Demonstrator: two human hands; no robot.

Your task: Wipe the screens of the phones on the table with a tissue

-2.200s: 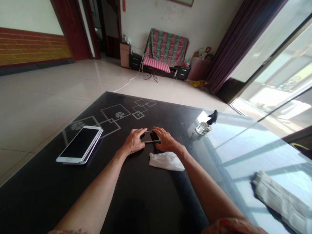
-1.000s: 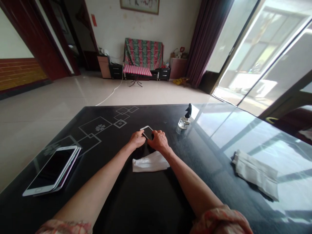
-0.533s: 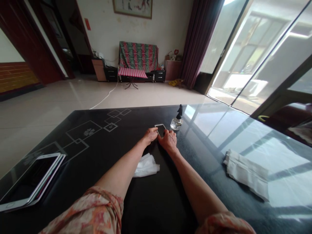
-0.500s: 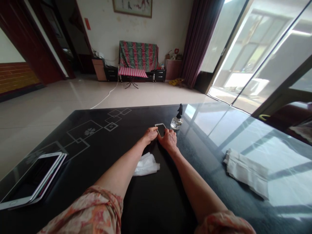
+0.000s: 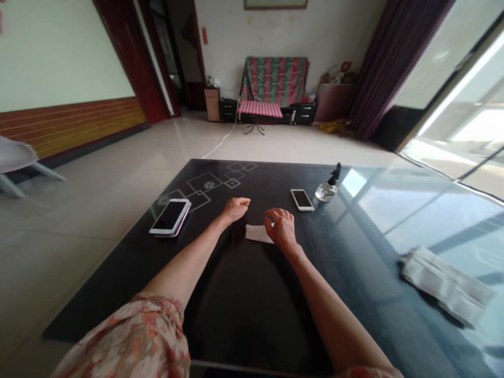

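Note:
A white-framed phone (image 5: 302,200) lies face up on the dark table, just left of a clear spray bottle (image 5: 326,191) with a black nozzle. My right hand (image 5: 282,227) hovers over the right end of a white tissue (image 5: 259,233), its fingers curved and apart, holding nothing. To the left of the tissue, my left hand (image 5: 236,208) is above the table with its fingers pressed together; whether anything small is between them is hidden. Farther left, a stack of phones (image 5: 170,217) rests with a white one on top.
A folded grey-white cloth (image 5: 447,283) lies on the right of the glossy table (image 5: 252,304). Beyond the table's far edge stand a small striped table (image 5: 260,108) and low cabinets. A pale chair (image 5: 16,156) is at the far left.
Both hands have let go of the phone, which now lies by the bottle, and have come apart. The view has turned left, so the things on the table appear shifted right.

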